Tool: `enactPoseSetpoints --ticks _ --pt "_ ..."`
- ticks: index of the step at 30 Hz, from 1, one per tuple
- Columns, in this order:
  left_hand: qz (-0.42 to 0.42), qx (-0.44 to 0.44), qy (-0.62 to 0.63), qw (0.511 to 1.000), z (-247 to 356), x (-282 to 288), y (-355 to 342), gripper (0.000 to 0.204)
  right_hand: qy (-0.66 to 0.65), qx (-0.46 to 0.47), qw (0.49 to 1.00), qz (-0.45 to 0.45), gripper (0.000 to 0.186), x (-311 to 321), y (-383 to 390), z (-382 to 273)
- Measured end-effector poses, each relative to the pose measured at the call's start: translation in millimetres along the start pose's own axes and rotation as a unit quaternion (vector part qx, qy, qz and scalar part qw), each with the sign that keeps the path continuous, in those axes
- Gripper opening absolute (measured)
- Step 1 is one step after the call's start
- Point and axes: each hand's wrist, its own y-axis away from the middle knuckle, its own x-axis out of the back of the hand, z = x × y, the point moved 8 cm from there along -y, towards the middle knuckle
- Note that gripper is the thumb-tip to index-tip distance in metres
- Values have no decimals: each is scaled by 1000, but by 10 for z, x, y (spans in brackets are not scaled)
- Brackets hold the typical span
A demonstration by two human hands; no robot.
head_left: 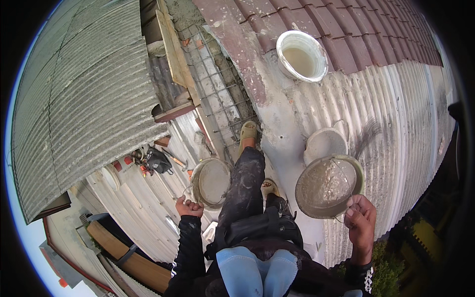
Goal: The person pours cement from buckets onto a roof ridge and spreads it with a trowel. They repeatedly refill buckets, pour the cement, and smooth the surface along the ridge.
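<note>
In my right hand (361, 220), the fingers are closed round the thin wire handle of a bucket (303, 190). This bucket is smeared with grey and holds wet, cement-like stuff; it hangs over the corrugated roof on my right. My left hand (189, 206) is curled shut beside a second mortar-stained bucket (211, 182). A wire handle runs from that bucket's rim down to the curled fingers. Grey material shows inside it. Between the two buckets are my legs, one sandalled foot (249, 131) set forward by a rebar grid (217, 94).
A white bucket (322, 64) of murky liquid stands on the red tiled roof (341, 29). Close to the right bucket is a round grey-coated container (325, 142). A hammer (175, 159) and a black bag (158, 161) lie left. Wooden boards (173, 49) edge the rebar channel.
</note>
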Motion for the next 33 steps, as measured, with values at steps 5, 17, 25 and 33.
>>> enactPoseSetpoints --ticks 5,17,25,33 --pt "-7 1 -3 1000 244 -772 -92 34 -56 6 998 41 29 -294 -499 -297" --pt "-57 18 8 998 803 -2195 -153 36 -117 11 989 86 33 -1454 -1486 -1198" --pt "-80 4 -7 997 1356 -2665 123 35 -129 50 990 0 38 -2261 -1891 -2098" --pt "-136 9 -26 990 1854 -3120 416 35 -124 81 988 -44 41 -2783 -2198 -2697"
